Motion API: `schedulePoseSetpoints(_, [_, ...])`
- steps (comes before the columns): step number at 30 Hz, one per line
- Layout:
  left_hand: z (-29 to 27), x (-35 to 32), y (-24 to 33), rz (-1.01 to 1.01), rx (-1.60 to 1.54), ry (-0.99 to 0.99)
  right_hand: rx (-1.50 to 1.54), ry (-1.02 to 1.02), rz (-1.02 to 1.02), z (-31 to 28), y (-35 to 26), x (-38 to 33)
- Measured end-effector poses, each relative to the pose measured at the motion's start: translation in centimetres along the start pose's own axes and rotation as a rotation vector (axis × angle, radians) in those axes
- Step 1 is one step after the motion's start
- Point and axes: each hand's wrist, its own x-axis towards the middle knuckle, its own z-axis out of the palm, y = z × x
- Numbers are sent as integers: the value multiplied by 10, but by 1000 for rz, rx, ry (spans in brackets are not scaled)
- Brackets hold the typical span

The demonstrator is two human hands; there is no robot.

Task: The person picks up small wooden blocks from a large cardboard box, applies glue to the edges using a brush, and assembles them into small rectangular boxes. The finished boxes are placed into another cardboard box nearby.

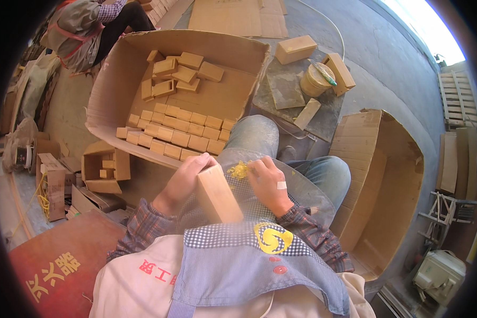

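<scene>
Left hand (183, 180) grips wooden block (219, 195) (on lap); right hand (267, 183) pinches yellow wad (239, 170).

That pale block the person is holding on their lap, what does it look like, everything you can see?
The wooden block is a pale, light-tan rectangular piece, longer than wide, that looks like bare wood with smooth faces and crisp edges. It stands tilted on the person's lap, its lower end against the checked apron. The left hand grips its upper end from the left side. The right hand rests just beside it, fingers on a small yellow clump near the block's top. Its far faces are hidden.
</scene>
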Motion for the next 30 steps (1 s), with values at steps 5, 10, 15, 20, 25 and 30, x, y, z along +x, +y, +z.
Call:
schedulePoseSetpoints(5, [0, 2, 0, -27, 8, -12, -91, -23, -43, 8, 0, 5])
schedulePoseSetpoints(10, [0, 5, -4, -15, -6, -29, -103, -17, -35, 9, 2, 2])
schedulePoseSetpoints(15, [3, 12, -7, -9, -16, -27, 199, -77, 169, -12, -3, 0])
schedulePoseSetpoints(20, [14, 22, 0, 12, 7, -110, 878, -295, 454, -43, -36, 9])
schedulePoseSetpoints(25, [28, 25, 8, 27, -13, -189, 489, -345, 346, -60, -70, 17])
schedulePoseSetpoints(30, [31, 24, 13, 130, 60, -251, 521, -319, 383, -61, -68, 20])
